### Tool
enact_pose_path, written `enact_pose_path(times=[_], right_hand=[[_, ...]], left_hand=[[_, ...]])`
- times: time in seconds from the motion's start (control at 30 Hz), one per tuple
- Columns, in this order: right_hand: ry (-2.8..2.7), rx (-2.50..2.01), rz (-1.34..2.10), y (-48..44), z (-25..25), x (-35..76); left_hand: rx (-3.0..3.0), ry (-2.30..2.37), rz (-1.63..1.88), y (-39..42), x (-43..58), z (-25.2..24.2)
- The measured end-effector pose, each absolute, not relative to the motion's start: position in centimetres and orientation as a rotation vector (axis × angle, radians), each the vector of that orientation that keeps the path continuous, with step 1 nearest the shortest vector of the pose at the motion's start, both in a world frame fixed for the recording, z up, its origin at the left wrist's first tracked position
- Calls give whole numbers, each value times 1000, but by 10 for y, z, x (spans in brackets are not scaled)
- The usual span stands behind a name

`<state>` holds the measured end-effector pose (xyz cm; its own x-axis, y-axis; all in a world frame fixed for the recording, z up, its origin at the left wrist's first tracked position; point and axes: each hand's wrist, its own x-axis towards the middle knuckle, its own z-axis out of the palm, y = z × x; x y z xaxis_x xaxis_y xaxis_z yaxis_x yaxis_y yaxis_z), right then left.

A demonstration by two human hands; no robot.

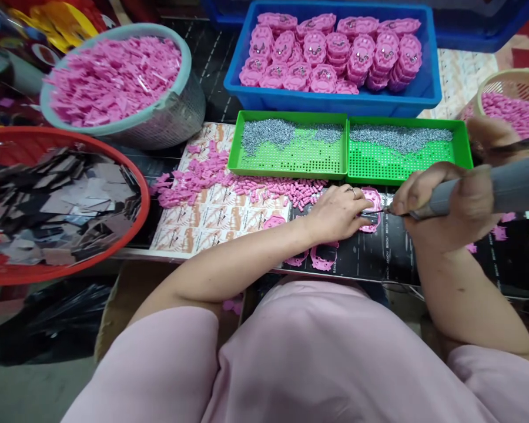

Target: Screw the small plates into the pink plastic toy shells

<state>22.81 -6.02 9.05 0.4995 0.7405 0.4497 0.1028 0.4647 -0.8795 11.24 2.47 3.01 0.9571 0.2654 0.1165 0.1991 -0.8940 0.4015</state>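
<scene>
My right hand (432, 191) is wrapped around a grey electric screwdriver (518, 182), its thin bit pointing left. The bit's tip reaches a pink plastic frame (372, 195) lying on the dark tabletop. Fingers of my left hand (335, 214), one wearing a ring, press on the frame's left side and hold it down. A dark piece sits in the middle of the frame, partly hidden by the fingers. More pink frames (323, 258) lie below my left hand, near the table's front edge.
Two green trays (288, 173) (408, 176) of small screws stand behind my hands, before a blue bin (335, 106) of stacked pink assemblies. Loose pink parts (203, 176) lie left. Further left are a mesh basket (176, 117) and red basket (143, 205). Another blurred hand (496, 138) appears right.
</scene>
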Motion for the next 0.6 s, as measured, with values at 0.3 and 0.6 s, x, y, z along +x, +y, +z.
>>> enact_pose_path(times=[0.3,0.6], right_hand=[[-989,-990,362,-60,75,224],[-995,-946,400,-58,74,226]], left_hand=[[2835,157,51,24,114,25],[2861,168,44,23,115,27]])
